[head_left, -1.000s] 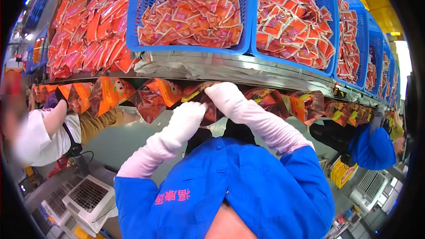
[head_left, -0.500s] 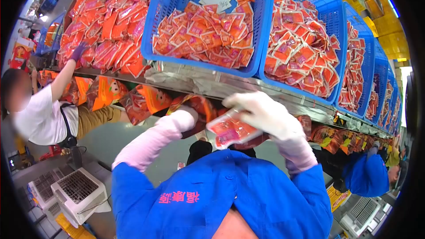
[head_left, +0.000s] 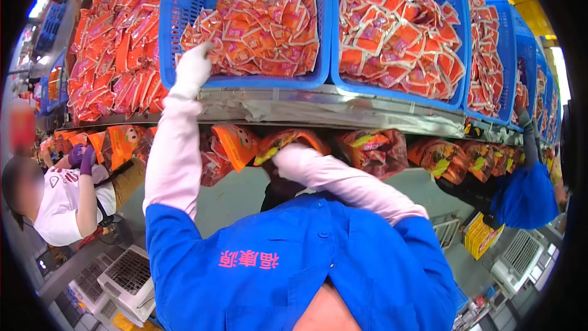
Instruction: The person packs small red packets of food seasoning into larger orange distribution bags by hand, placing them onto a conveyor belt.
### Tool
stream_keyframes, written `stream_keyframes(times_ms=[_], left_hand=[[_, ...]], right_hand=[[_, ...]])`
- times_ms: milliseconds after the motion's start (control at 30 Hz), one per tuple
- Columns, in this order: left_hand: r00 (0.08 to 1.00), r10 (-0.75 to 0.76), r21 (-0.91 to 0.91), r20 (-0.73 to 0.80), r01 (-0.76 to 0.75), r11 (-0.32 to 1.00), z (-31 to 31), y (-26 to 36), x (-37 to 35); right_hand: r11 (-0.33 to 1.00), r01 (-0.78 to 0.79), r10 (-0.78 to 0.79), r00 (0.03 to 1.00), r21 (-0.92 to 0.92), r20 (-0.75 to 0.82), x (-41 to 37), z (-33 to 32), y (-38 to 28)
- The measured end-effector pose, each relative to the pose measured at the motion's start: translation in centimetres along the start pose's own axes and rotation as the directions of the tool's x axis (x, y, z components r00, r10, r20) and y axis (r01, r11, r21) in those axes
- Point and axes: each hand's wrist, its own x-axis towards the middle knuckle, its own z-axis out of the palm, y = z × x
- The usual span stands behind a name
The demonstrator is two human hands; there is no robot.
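Observation:
My left hand, in a white glove, reaches over the near left corner of a blue basket. Its bent fingers touch the small red-and-white sachets inside; whether one is pinched between them is hidden. Lower down, my right hand is at the mouth of an orange and red printed bag hanging below the counter edge. The bag covers its fingers, so what they hold does not show. Alongside hang another orange bag and a clear-fronted red bag.
To the left lies a heap of longer red packets. A second blue basket of sachets adjoins on the right, with more beyond. A person with purple gloves stands left; another in blue works at the right.
My left hand has moved from the hanging bag up to the basket. My right hand, which held a red packet above the bags, is now down in a bag's mouth. The view has shifted.

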Motion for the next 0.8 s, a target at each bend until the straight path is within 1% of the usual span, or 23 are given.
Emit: stream_keyframes(times_ms=[33, 67, 100, 133, 167, 200, 233, 267, 300, 333, 367, 400, 467, 500, 533, 600, 633, 667, 700, 733, 767, 800], left_hand=[[0.996, 0.085, -0.228, 0.040, -0.073, 0.971, -2.6, 1.0, -2.3], [0.985, 0.165, -0.450, 0.051, -0.125, 0.884, -5.7, 2.8, -5.2], [0.953, 0.170, -0.733, 0.250, 0.071, 0.676, -9.5, 7.5, -9.3], [0.925, 0.221, -0.725, 0.310, 0.079, 0.684, -10.8, 9.8, -13.1], [0.904, 0.361, -0.807, 0.229, -0.031, 0.590, -9.4, 10.5, -16.7], [0.843, 0.479, -0.738, 0.244, -0.159, 0.656, -9.4, 12.3, -18.9], [0.800, 0.556, -0.635, 0.225, -0.313, 0.707, -7.0, 12.8, -21.0], [0.744, 0.632, -0.515, 0.218, -0.462, 0.722, -3.5, 13.1, -22.6], [0.691, 0.489, -0.275, 0.532, -0.406, 0.872, -1.6, 14.4, -22.9], [0.610, 0.236, 0.020, 0.757, -0.382, 0.924, 0.3, 15.1, -22.5], [0.623, 0.204, 0.050, 0.755, -0.366, 0.929, 6.2, 13.4, -22.6], [0.630, 0.168, 0.078, 0.758, -0.343, 0.936, 11.1, 12.1, -22.5], [0.666, 0.105, 0.231, 0.738, -0.396, 0.889, 12.5, 13.6, -20.5], [0.551, 0.148, 0.125, 0.822, -0.427, 0.895, 13.4, 11.9, -19.4], [0.542, 0.137, 0.135, 0.829, -0.431, 0.892, 5.8, 14.8, -17.7], [0.509, 0.065, 0.159, 0.858, -0.386, 0.909, 8.8, 10.8, -16.5], [0.547, 0.043, 0.257, 0.836, -0.460, 0.850, 10.5, 10.1, -17.6], [0.463, -0.113, 0.301, 0.879, -0.355, 0.885, 13.0, 9.6, -18.3], [0.480, -0.144, 0.312, 0.865, -0.291, 0.904, 14.8, 8.4, -19.0], [0.525, -0.131, 0.303, 0.841, -0.257, 0.918, 16.1, 7.3, -20.1], [0.543, -0.134, 0.301, 0.829, -0.232, 0.925, 16.9, 6.4, -20.6], [0.543, -0.134, 0.291, 0.829, -0.215, 0.932, 16.7, 5.9, -20.8]], right_hand=[[0.987, 0.158, -0.154, 0.962, 0.000, -0.223, -3.0, -0.4, 0.6], [0.970, 0.237, -0.236, 0.862, -0.056, -0.448, -5.6, -0.6, 1.0], [0.964, 0.200, -0.260, 0.843, -0.176, -0.471, -6.6, -0.5, 1.5], [0.928, 0.169, -0.309, 0.850, -0.333, -0.428, -7.8, -0.7, 1.6], [0.881, 0.188, -0.368, 0.849, -0.435, -0.378, -7.8, -0.4, 1.8], [0.822, 0.205, -0.420, 0.848, -0.531, -0.324, -7.3, 0.2, 2.0], [0.908, 0.189, -0.339, 0.857, -0.374, -0.389, -4.2, 2.8, 3.5], [0.996, 0.033, 0.012, 0.880, 0.087, -0.475, -4.6, 2.8, 1.4], [0.835, -0.036, 0.362, 0.788, 0.549, -0.498, -5.0, 2.8, -0.7], [0.979, 0.060, 0.065, 0.818, 0.197, -0.572, -2.5, 5.1, 1.1], [0.970, 0.160, -0.239, 0.770, -0.183, -0.592, 0.0, 7.3, 2.7], [0.898, 0.167, -0.376, 0.774, -0.408, -0.510, -1.3, 6.1, 0.9], [0.901, 0.122, -0.371, 0.716, -0.417, -0.591, -1.5, 5.1, 0.4], [0.828, 0.135, -0.464, 0.710, -0.545, -0.529, -2.1, 3.6, 1.2], [0.782, 0.117, -0.466, 0.763, -0.613, -0.448, -3.4, 2.0, 1.1], [0.733, 0.171, -0.531, 0.748, -0.658, -0.397, -3.0, 1.2, 1.9], [0.850, 0.194, -0.440, 0.773, -0.490, -0.457, -1.0, 2.5, 1.9], [0.722, 0.291, -0.598, 0.719, -0.627, -0.355, -1.5, 1.5, 0.4], [0.695, 0.382, -0.667, 0.658, -0.609, -0.349, -1.1, 1.8, -0.4], [0.659, 0.456, -0.728, 0.585, -0.598, -0.356, -0.8, 1.4, -0.6], [0.663, 0.479, -0.729, 0.589, -0.576, -0.348, -2.6, -0.9, -0.8], [0.801, 0.380, -0.568, 0.727, -0.463, -0.386, -6.3, -4.4, -0.6]])
